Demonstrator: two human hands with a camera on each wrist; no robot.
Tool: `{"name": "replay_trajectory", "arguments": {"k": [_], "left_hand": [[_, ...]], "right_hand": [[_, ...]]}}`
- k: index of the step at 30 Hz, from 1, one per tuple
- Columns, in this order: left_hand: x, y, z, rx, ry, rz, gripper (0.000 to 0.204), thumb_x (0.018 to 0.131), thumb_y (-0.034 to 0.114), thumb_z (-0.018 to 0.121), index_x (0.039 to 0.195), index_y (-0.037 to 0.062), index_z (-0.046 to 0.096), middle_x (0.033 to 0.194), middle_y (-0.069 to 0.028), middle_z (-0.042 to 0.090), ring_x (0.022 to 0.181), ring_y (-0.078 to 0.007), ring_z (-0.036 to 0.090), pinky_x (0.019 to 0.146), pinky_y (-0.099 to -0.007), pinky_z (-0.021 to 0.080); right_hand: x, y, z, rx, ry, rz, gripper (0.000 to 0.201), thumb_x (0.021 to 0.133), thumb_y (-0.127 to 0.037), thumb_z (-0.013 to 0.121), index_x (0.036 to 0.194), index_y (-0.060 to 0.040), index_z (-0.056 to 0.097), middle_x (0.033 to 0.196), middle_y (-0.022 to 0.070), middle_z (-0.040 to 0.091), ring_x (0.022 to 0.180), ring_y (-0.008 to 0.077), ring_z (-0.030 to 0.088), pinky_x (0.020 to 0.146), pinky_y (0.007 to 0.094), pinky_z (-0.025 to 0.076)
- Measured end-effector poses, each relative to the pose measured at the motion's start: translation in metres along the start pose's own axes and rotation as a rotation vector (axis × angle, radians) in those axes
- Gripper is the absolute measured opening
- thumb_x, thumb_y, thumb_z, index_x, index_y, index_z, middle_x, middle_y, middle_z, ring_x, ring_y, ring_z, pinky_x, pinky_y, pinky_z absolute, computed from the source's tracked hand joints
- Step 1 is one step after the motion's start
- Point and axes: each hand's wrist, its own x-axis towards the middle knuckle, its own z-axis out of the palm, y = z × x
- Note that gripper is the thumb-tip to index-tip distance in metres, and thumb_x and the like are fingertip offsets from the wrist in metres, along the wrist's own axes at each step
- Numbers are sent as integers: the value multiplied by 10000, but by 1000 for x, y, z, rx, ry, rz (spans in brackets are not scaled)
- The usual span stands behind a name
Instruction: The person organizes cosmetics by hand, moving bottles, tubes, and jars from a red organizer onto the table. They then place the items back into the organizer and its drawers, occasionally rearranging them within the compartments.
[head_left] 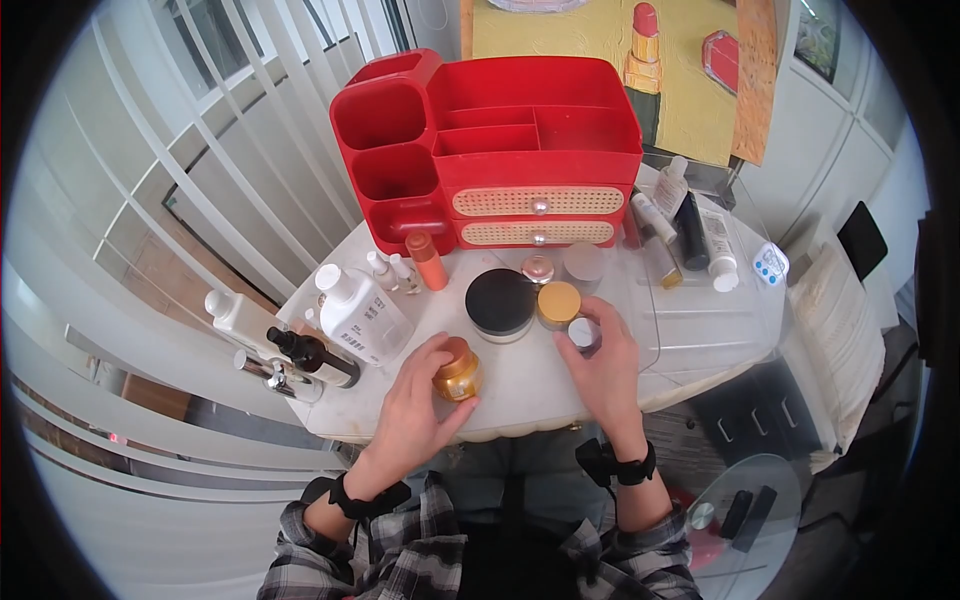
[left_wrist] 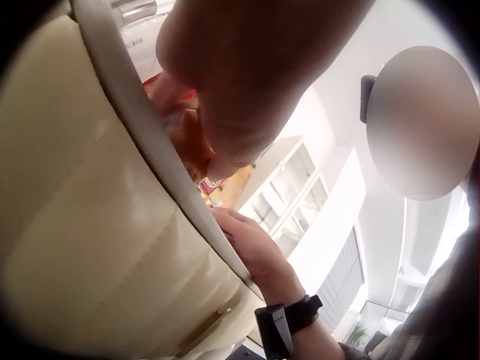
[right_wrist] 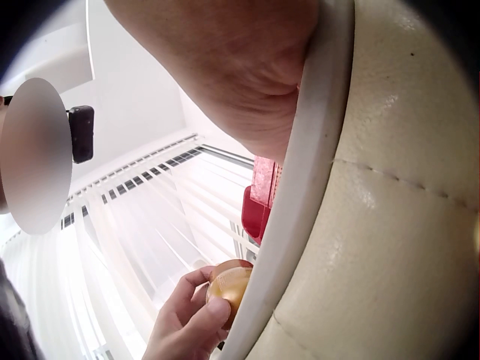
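At the table's front, my left hand (head_left: 410,405) grips a golden jar (head_left: 461,378) with a copper-coloured lid, fingers on its far left side and thumb at its base. In the right wrist view this same jar (right_wrist: 231,289) sits between the left thumb and fingers. My right hand (head_left: 612,375) has its thumb and fingers around a small jar with a pale lid (head_left: 583,333). Just behind that stands a yellow-lidded jar (head_left: 559,303), beside a wide jar with a black lid (head_left: 500,302). A small pink-topped jar (head_left: 538,268) and a frosted round container (head_left: 583,262) are farther back.
A red organizer (head_left: 540,170) with two woven-front drawers stands at the back. On the left are a white pump-type bottle (head_left: 365,315), a dark bottle (head_left: 320,358) and an orange tube (head_left: 427,262). Several tubes and bottles lie right, near a white tube (head_left: 718,250).
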Motion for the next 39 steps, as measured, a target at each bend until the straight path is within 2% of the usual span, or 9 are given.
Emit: {"name": "replay_trajectory", "arguments": {"k": [6,8,13,15,22,31,34,36,39], "left_hand": [[-1,-4,4,-34,55,54,654,793,48,828,1321,9,444,1428,-261,524,1254,-451,570,1040,-440,497],[-2,-8,4,-12,14,40,785,775,62,853,1412,36,396,1477,-247,479,1337,-413,519,1104,-423,455],[0,-2,-1,51,-8,-32,821,769,41,836,1469,35,408,1471,-231,474,1334,-415,511,1107,-427,456],[0,-3,-1,56,-20,-28,820,768,37,830,1477,36,419,1471,-226,470,1331,-416,511,1109,-427,456],[0,-3,0,36,-49,-45,766,790,57,825,1456,36,447,1478,-220,451,1328,-414,510,1108,-429,457],[0,-5,4,-4,-29,-46,723,834,90,803,1452,21,434,1459,-231,458,1323,-423,512,1105,-425,448],[-1,-7,6,-12,-13,-34,724,830,92,804,1448,15,434,1456,-230,462,1320,-423,515,1104,-425,445],[-1,-7,6,-11,-10,-32,729,825,92,807,1447,12,433,1455,-229,464,1318,-423,517,1104,-426,444],[-1,-7,7,-18,-12,-33,736,818,85,810,1445,9,433,1456,-230,467,1319,-424,517,1107,-430,441]], "right_hand": [[0,1,-1,-10,-6,-31,520,806,-74,808,1260,8,569,1129,198,673,1057,362,674,917,424,543],[-1,0,-2,-11,-12,-36,525,808,-68,801,1269,7,562,1141,201,667,1068,365,669,926,426,540],[-2,-1,-2,-14,-20,-58,534,816,-52,778,1294,4,547,1171,208,654,1095,373,659,945,432,535],[-2,-1,-2,-51,-4,-79,512,830,-12,752,1305,0,561,1185,169,676,1083,300,679,874,360,550],[-2,3,-1,-30,0,-82,494,835,-3,743,1296,4,566,1184,170,676,1076,304,679,864,361,549],[-3,5,1,-52,19,-64,491,836,7,757,1292,-2,573,1189,152,677,1043,257,682,736,309,561],[-3,2,0,-45,17,-57,487,840,5,753,1293,-1,573,1193,152,674,1044,264,679,760,324,562],[-3,-2,-2,-3,-8,-30,518,827,-6,753,1301,5,543,1180,221,639,1105,387,650,942,437,530],[-4,-2,-4,-63,-10,-44,544,806,-5,747,1307,0,537,1218,222,619,1133,395,631,945,440,528]]}}
